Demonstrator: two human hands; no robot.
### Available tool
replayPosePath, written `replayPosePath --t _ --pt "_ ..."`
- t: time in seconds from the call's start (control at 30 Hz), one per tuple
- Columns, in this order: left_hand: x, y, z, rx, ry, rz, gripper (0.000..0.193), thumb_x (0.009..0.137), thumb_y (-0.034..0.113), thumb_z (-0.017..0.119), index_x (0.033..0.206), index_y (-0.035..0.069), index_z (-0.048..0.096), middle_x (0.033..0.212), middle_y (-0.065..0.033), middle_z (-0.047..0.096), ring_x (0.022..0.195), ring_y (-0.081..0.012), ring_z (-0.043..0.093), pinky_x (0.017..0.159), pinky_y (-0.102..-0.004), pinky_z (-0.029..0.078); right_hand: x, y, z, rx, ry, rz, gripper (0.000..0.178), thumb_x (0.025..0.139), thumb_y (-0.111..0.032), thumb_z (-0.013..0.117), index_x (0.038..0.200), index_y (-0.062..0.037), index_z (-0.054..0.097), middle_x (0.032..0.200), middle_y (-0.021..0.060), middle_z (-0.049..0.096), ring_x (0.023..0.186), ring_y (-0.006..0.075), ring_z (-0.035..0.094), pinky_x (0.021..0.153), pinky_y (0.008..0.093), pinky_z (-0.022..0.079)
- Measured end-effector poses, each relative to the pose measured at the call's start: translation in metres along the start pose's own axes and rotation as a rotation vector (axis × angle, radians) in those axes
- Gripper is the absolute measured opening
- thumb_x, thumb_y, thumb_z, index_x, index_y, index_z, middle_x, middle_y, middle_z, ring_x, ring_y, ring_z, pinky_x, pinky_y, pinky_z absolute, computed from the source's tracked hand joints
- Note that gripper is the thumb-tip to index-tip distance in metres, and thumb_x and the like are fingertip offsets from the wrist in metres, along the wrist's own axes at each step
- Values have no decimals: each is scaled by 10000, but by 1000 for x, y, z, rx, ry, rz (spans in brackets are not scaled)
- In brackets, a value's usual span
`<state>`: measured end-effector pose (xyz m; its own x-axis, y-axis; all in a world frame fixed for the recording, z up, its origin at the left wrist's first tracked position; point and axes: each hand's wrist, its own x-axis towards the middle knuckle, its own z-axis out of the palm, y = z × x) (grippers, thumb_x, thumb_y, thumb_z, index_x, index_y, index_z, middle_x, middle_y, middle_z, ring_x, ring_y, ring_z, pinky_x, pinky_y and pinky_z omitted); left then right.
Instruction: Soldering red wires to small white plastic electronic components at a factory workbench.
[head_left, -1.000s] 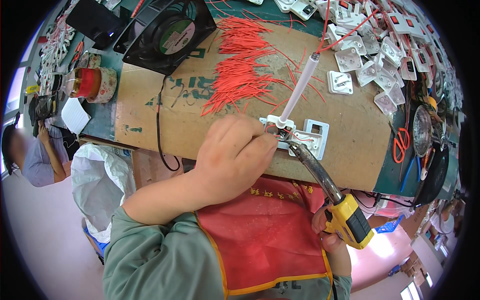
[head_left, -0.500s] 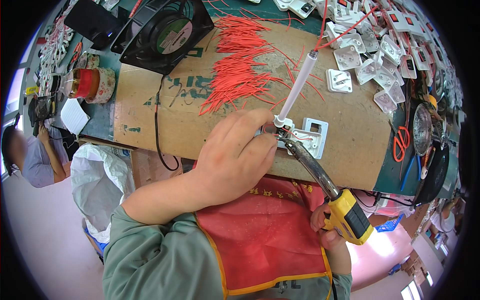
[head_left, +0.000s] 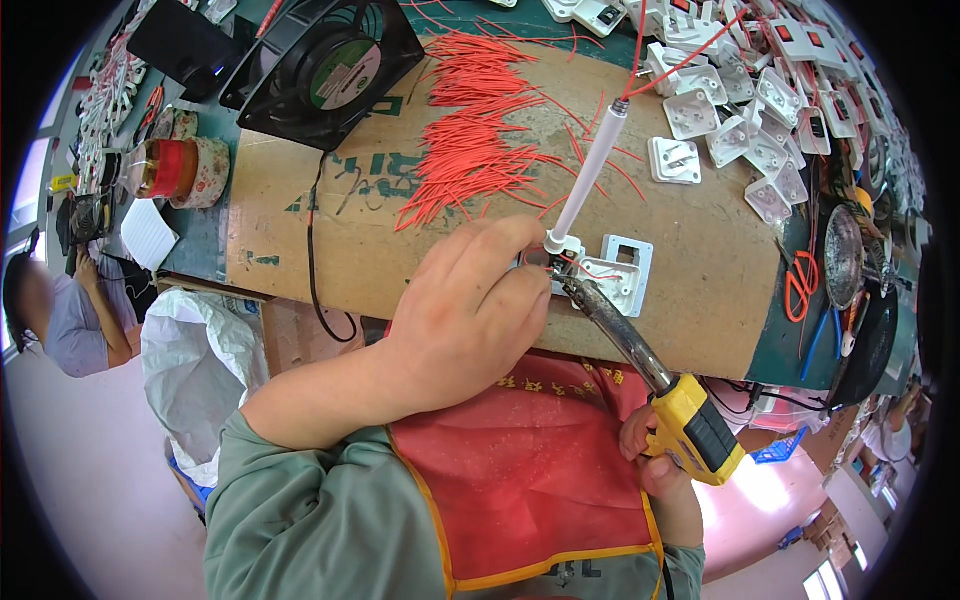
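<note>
My right hand [head_left: 648, 447] is closed around the handle of a yellow soldering gun [head_left: 705, 430]. Its metal barrel slants up to the left, and the tip meets small dark parts in a white plastic housing [head_left: 612, 283]. My left hand [head_left: 475, 300] is pinched at the left side of that spot; what its fingertips hold is hidden, though a thin red wire shows beside them. A white tube [head_left: 590, 170] rises tilted from the housing, with red wires leaving its top end. A white square frame [head_left: 645, 262] lies against the housing's right side.
Cut red wires [head_left: 470, 140] lie piled on the cardboard sheet [head_left: 700, 330]. A black fan [head_left: 330, 75] stands back left, near a jar [head_left: 165, 168]. White plug housings [head_left: 765, 125] crowd the back right, above red-handled scissors [head_left: 801, 287]. Another person [head_left: 75, 310] sits far left.
Almost nothing differs. The whole bench view has shifted very slightly left, and both hands keep their places at the housing.
</note>
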<state>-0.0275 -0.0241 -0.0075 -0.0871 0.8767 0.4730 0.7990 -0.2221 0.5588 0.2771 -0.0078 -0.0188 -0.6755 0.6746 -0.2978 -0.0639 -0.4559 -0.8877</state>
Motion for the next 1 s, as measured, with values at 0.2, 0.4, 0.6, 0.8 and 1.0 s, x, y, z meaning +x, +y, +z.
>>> replayPosePath --t 0.2,0.4,0.6,0.8,1.0 --pt "1 1 0 3 2 -6 261 679 -63 712 898 30 605 1086 -141 591 775 -257 582 638 -331 488 -1 0 -1 11 -4 22 580 782 -474 796 1119 -106 500 789 28 478 662 152 479 544 273 397" --pt "1 0 0 3 -2 -3 265 675 -65 713 898 29 605 1087 -142 590 782 -262 583 644 -334 489 -2 0 0 119 47 10 450 794 -299 807 1027 -3 562 798 66 549 666 163 545 581 280 454" --pt "2 1 -1 1 -6 -5 268 673 -65 715 900 28 608 1083 -145 589 799 -268 587 647 -335 491 -5 -1 -4 157 -1 -30 486 806 -289 784 1097 9 534 845 84 549 697 178 544 607 296 457" --pt "2 1 -1 6 -10 -1 266 675 -63 716 900 28 609 1082 -145 588 804 -267 588 646 -333 491 -6 4 -4 181 40 -40 485 794 -268 793 1082 19 529 823 83 548 690 175 545 601 287 455" --pt "2 1 -1 1 -18 -2 258 676 -63 716 893 28 610 1082 -146 587 803 -265 586 645 -334 490 -3 4 -5 129 9 1 441 795 -259 801 1014 -13 508 800 82 560 687 162 550 601 280 459"
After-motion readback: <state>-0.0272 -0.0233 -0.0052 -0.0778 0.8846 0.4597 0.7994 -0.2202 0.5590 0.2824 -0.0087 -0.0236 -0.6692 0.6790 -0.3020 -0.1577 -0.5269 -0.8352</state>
